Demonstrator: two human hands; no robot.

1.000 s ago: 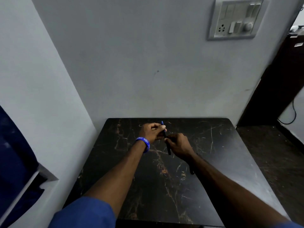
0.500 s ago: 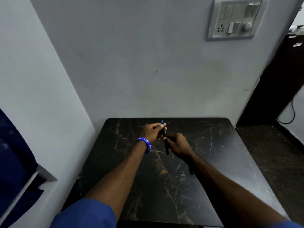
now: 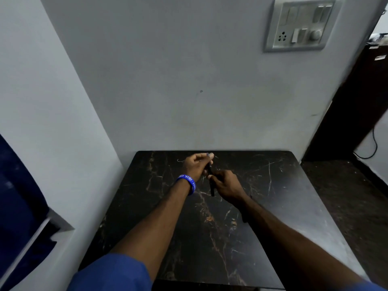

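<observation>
A thin dark pen (image 3: 212, 186) with a blue top end is held over the far part of a black marble table (image 3: 273, 185). My left hand (image 3: 196, 166), with a blue wristband, grips the pen's upper part, thumb near the blue tip. My right hand (image 3: 227, 185) pinches the pen lower down, its fingers curled round the barrel. The pen's lower end sticks out below both hands. A second dark stick-like object (image 3: 244, 218) lies on the table, mostly hidden under my right forearm.
The table stands in a corner, with grey walls behind and to the left. A switch panel (image 3: 298, 24) is on the back wall. A dark wooden door (image 3: 357, 106) and dark floor lie to the right. A black cable (image 3: 371, 148) hangs at far right.
Both hands have shifted very slightly toward the wall with the pen between them; the grips look the same.
</observation>
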